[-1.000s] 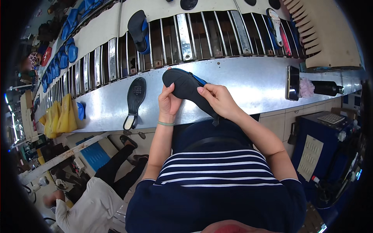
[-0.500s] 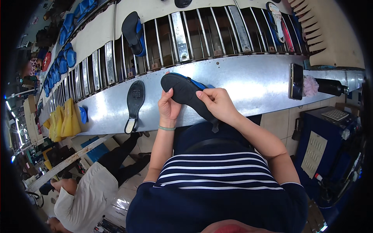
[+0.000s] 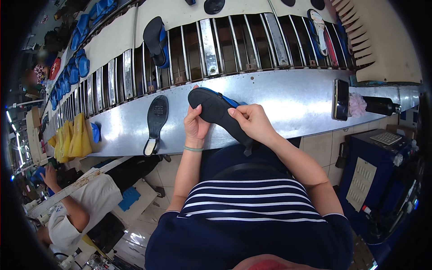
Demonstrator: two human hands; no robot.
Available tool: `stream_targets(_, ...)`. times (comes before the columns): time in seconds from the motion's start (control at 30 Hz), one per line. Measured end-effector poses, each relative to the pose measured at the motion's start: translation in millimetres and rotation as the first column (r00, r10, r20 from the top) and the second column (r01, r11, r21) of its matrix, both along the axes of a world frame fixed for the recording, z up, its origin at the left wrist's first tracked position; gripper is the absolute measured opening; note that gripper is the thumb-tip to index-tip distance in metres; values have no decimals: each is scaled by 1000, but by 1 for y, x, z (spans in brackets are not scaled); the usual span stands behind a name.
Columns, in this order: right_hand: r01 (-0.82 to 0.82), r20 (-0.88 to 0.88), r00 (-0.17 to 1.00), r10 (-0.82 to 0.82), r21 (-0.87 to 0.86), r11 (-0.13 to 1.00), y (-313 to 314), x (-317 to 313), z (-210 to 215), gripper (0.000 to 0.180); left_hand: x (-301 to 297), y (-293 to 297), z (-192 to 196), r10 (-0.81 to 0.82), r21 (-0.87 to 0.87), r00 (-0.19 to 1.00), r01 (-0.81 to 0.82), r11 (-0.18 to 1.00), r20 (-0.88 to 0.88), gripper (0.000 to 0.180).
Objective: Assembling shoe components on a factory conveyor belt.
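Both my hands hold a shoe on a blue last, its black sole (image 3: 212, 107) turned up toward me over the metal table's front edge. My left hand (image 3: 196, 123) grips the toe end, thumb on the sole. Closed on the sole's side near the waist is my right hand (image 3: 253, 121), thumb and fingers pinching the edge. The narrow heel end hangs down toward my lap. To the left, a separate black outsole (image 3: 156, 118) with a pale heel patch lies flat on the metal table (image 3: 121, 130).
Beyond the table runs a slatted conveyor (image 3: 207, 45), with another black-soled shoe (image 3: 155, 38) on it. Yellow pieces (image 3: 78, 139) hang at the left. A phone (image 3: 341, 100) and a black bottle (image 3: 380, 105) lie on the right. A co-worker (image 3: 90, 202) is at lower left.
My grip on the shoe looks almost the same, both thumbs still on the sole. At lower left the co-worker has shifted further left, with an arm now raised. The view has tilted slightly.
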State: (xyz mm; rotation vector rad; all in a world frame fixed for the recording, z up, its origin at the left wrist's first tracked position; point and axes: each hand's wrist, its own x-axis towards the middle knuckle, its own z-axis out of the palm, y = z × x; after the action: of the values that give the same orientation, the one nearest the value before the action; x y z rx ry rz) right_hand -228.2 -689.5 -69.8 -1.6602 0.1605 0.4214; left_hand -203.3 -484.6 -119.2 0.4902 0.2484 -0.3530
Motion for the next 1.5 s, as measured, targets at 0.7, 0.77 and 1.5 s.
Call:
stream_targets(0.7, -29, -488, 865, 115, 179, 983, -46, 37, 28, 64, 2, -31, 44, -32, 120, 999, 29, 992, 22, 61)
stream_targets(0.77, -20, -505, 853, 132, 221, 975, -52, 37, 25, 64, 1, -35, 48, -35, 151, 999, 31, 988, 23, 60)
stream_targets(1.5, -57, -489, 825, 284, 427, 902, -82, 50, -4, 65, 17, -46, 42, 45, 218, 996, -26, 975, -83, 40)
